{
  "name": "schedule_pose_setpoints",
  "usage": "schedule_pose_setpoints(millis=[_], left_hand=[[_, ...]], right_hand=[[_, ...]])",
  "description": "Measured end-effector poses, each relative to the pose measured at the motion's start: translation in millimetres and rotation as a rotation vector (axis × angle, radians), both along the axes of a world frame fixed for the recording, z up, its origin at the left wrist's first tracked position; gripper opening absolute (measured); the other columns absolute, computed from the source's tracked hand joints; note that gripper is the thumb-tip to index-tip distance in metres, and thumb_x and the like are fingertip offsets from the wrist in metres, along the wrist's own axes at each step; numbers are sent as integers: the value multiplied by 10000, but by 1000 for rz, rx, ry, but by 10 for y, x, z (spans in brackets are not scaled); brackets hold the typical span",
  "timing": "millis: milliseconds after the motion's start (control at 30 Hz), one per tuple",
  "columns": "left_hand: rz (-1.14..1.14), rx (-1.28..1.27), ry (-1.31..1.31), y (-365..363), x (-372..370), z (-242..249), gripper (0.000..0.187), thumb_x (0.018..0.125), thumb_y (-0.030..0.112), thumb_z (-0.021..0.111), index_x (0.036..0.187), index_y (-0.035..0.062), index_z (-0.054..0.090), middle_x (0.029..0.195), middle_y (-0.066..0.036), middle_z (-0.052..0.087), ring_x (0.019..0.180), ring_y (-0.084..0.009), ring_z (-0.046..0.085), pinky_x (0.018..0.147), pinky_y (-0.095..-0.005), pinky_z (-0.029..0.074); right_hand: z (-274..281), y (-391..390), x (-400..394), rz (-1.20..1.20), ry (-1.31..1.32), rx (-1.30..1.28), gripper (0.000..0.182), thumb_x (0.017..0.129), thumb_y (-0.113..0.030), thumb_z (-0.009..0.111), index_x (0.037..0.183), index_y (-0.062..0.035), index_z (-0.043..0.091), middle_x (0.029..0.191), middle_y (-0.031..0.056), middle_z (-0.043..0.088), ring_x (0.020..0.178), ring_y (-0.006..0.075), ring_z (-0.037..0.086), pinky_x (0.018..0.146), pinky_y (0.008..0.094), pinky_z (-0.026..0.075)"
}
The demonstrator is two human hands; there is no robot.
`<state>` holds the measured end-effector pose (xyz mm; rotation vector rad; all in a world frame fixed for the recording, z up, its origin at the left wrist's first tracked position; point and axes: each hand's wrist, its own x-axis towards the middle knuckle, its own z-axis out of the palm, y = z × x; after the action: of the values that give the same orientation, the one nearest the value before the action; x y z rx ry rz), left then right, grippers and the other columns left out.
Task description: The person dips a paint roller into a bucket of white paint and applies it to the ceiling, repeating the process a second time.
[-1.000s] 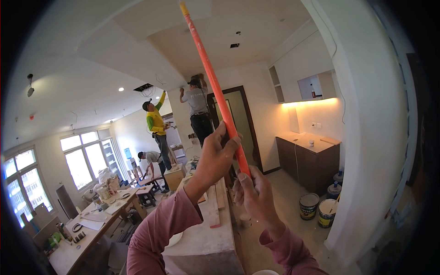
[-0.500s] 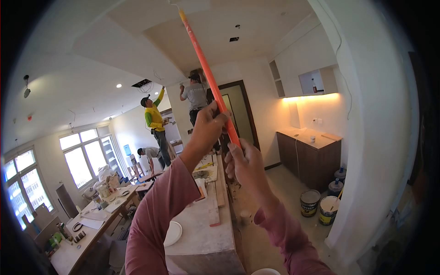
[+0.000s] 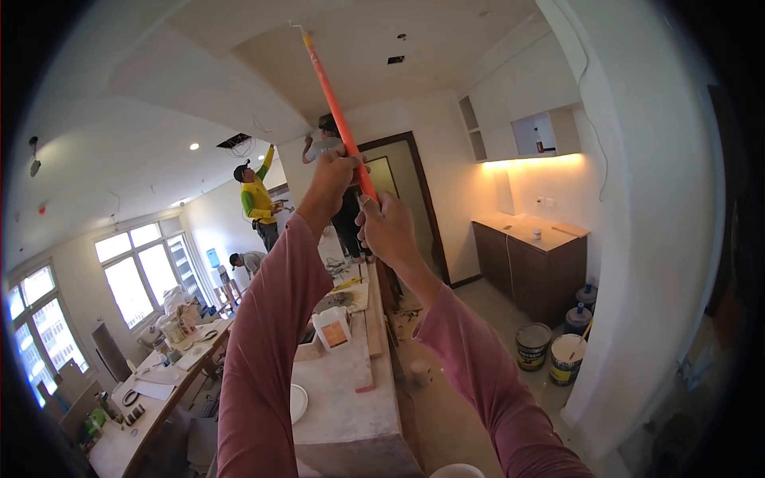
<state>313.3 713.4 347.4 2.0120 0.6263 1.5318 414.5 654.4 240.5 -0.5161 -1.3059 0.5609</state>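
Note:
An orange paint roller pole point(image 3: 331, 99) slants up toward the ceiling, with a yellow end and a thin bent wire at its top. The roller sleeve is hard to make out against the pale ceiling point(image 3: 239, 48). My left hand point(image 3: 336, 179) is wrapped around the lower part of the pole. Just below it, my right hand point(image 3: 388, 225) grips the bottom end. Both arms are stretched forward and raised, over a dusty counter point(image 3: 351, 414) that holds a white plastic jug point(image 3: 331, 328) and wooden boards point(image 3: 360, 358).
A co-worker in yellow and green point(image 3: 256, 199) reaches up near a ceiling opening point(image 3: 233, 141). Another person in grey point(image 3: 327, 147) stands beyond my hands; a third bends farther back. Paint buckets point(image 3: 532, 346) sit on the floor at right, beside a white column point(image 3: 637, 239). A cluttered table point(image 3: 163, 390) runs along the left.
Both hands and the pole have moved forward and away from me, my arms straighter. The pole's tip sits slightly lower and farther left in view. The grip holds.

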Motion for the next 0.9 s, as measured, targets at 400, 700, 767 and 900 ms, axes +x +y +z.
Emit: schedule_pose_setpoints(millis=[400,700,767,900], left_hand=[[20,123,144,-1371,-93,-490,214,942,105,578,1118,-17,576,983,-80,646,829,-140,635,724,-278,490],[-51,186,142,-2523,-223,-670,228,960,118,559,1138,-25,574,932,-53,633,785,-98,570,691,-261,475],[-76,178,135,-2672,-227,-672,228,962,119,560,1139,-24,574,929,-47,629,786,-92,567,688,-260,473],[-63,191,167,-2840,-254,-693,226,966,118,559,1147,-17,572,928,-37,620,785,-82,558,687,-253,469]], right_hand=[[-571,-1198,-46,35,60,15,240,1013,-213,526,984,22,572,673,45,595,481,94,567,439,271,443],[-790,-2336,-169,150,95,20,278,1045,-274,508,1095,-3,548,747,25,566,505,54,520,442,221,427],[-780,-2500,-184,138,95,24,278,1045,-275,508,1099,-5,547,748,25,565,508,55,523,447,220,433],[-791,-2703,-191,135,101,12,266,1044,-235,511,1115,17,563,739,37,575,519,65,552,457,235,456]])
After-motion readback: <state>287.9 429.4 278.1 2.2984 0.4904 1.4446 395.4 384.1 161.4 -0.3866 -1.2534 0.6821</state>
